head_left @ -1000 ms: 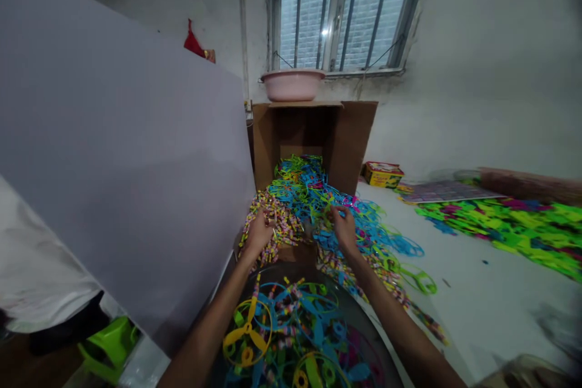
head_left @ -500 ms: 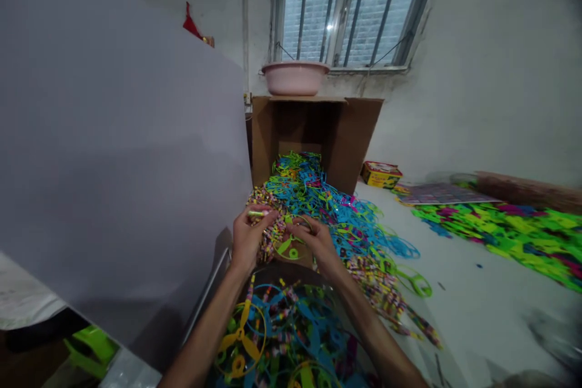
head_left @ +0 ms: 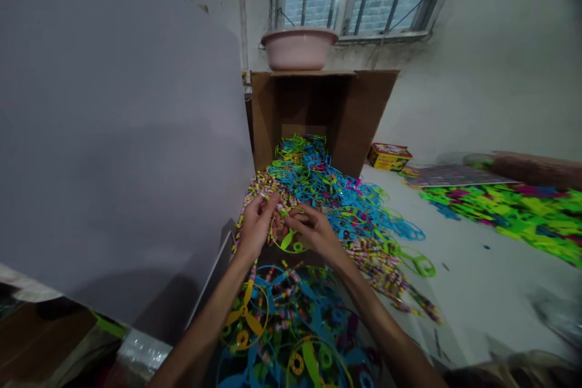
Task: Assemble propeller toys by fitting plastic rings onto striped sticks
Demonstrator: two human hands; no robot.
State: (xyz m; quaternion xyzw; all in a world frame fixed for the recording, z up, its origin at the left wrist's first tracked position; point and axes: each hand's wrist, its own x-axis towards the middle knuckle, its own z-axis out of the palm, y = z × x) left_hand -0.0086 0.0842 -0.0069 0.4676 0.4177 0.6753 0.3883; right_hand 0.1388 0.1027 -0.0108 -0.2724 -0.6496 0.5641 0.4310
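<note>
My right hand [head_left: 313, 228] is closed on a green ringed propeller [head_left: 287, 241], its hoop hanging below the fingers. My left hand [head_left: 259, 221] pinches a short light-coloured stick [head_left: 264, 196], mostly hidden by the fingers. The two hands nearly meet at the propeller's upper side; whether stick and propeller touch is too dark to tell. Beyond them lies a heap of short multicoloured sticks [head_left: 264, 182]. Below my wrists, a pile of blue, green and yellow propellers on striped sticks fills a container, with a yellow propeller [head_left: 244, 315] on top.
A cardboard box [head_left: 373, 115] lies open towards me, spilling blue and green propellers [head_left: 313, 163]. On it stands a pink basin [head_left: 300, 48]. A pale panel [head_left: 136, 133] rises at left. To the right are green flat pieces [head_left: 513, 212] and a yellow box [head_left: 390, 157].
Both hands have come closer together, with the left hand and its stick moved to the green propeller. The camera view has tilted slightly downward.
</note>
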